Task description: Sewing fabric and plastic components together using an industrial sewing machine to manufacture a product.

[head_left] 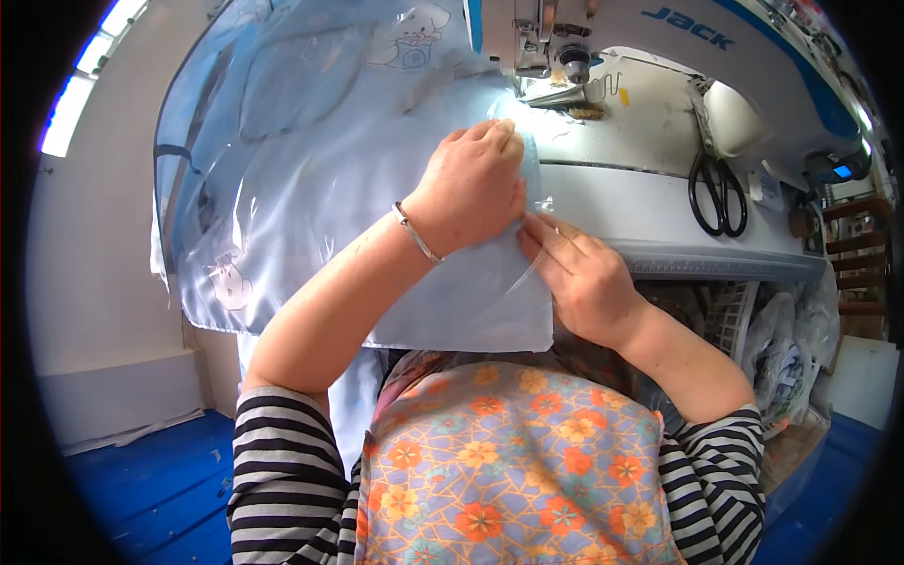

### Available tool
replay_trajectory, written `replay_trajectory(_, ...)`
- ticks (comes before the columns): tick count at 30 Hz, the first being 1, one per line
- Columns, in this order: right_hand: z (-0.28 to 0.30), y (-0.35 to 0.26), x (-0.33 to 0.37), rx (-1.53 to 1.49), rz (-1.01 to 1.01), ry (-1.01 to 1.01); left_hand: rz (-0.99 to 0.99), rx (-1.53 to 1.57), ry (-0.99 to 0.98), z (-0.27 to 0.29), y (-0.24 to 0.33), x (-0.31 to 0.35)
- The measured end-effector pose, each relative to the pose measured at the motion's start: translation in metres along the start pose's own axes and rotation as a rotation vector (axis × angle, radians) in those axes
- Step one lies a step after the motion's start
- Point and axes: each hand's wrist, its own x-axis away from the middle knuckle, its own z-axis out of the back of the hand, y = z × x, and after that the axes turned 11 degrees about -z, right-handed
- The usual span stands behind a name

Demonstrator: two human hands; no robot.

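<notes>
A sheet of shiny light-blue fabric (311, 198), printed with small cartoon animals, spreads from the sewing machine (659, 42) down to my lap. My left hand (476, 184) is closed on the fabric's right edge, just in front of the lit needle area. Its fingertips are bunched together, so the grip is partly hidden. Below it, my right hand (589, 282) pinches the same edge from the right, thumb underneath and out of sight. A thin clear strip (527, 271) curves down over the fabric from those fingers.
Black-handled scissors (718, 193) lie on the white machine table (603, 202) at the right. A ruler scale (697, 266) runs along its front edge. Below stand a white plastic basket (730, 320) and clear plastic bags (786, 353). A pale wall (108, 235) is on the left.
</notes>
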Motion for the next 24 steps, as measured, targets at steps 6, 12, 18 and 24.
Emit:
replay_trajectory(6, -0.003, -0.001, 0.000, 0.010, -0.006, 0.039, -0.094, -0.064, -0.013, 0.001, 0.004, 0.002)
replay_trajectory(12, -0.004, -0.006, -0.004, -0.077, -0.153, -0.032, -0.185, -0.277, 0.239, -0.004, 0.009, 0.005)
replay_trajectory(18, -0.011, -0.007, -0.011, 0.024, -0.129, 0.066, -0.157, -0.177, 0.136, -0.004, 0.003, 0.008)
replay_trajectory(24, -0.014, 0.001, -0.017, 0.021, -0.115, 0.080, -0.281, -0.155, 0.116, 0.004, -0.019, 0.005)
